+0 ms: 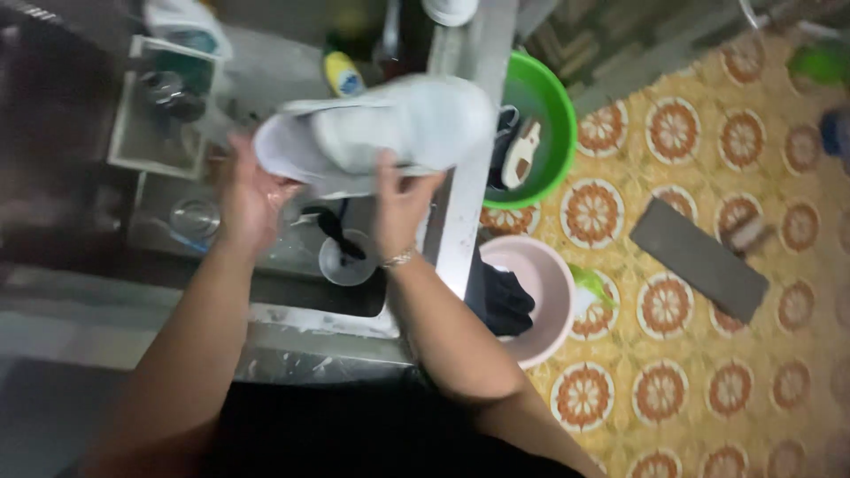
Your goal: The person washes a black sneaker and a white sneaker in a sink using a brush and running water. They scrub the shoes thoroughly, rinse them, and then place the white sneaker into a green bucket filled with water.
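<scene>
Head view shows both hands, left hand (251, 199) and right hand (398, 202), clasping a white shoe (381, 137) over the sink (292, 296); keeping that 2-handed grip firm and the shoe above the basin would steady it.

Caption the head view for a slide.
Both hands, left and right, hold a white shoe over a steel sink, green basin and pink basin on patterned floor beside.
</scene>
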